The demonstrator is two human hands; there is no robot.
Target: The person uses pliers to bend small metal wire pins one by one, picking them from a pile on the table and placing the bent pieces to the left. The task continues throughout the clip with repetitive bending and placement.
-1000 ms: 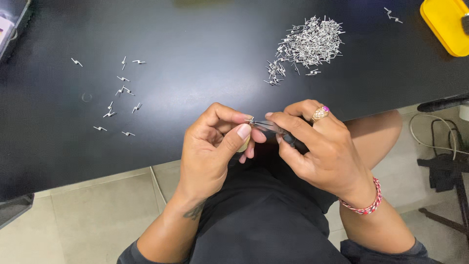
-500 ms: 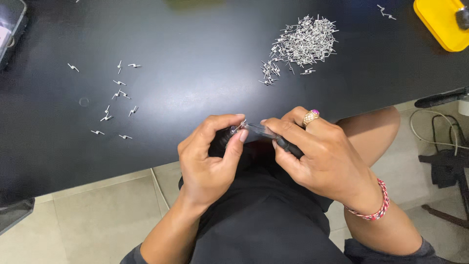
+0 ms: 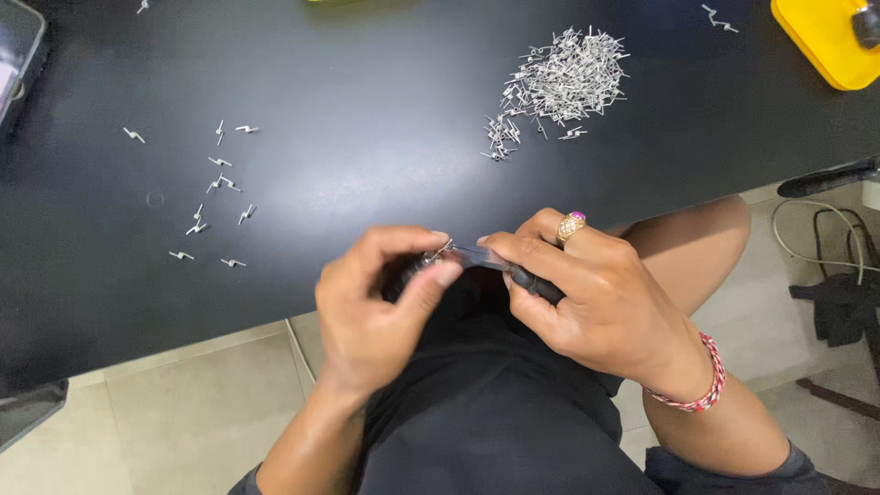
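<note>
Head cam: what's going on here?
A seated person works at the edge of a black table. The right hand holds a slim dark-handled tool, its tip meeting a tiny metal piece pinched in the left hand. A heap of small metal pieces lies beyond the hands, a sparse scatter of metal pieces to the left, a yellow tray at the far right corner.

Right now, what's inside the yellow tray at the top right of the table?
The yellow tray is cut off by the frame edge. One dark grey object sits in it at the right edge, only partly visible. The rest of the tray's contents lie out of view.
</note>
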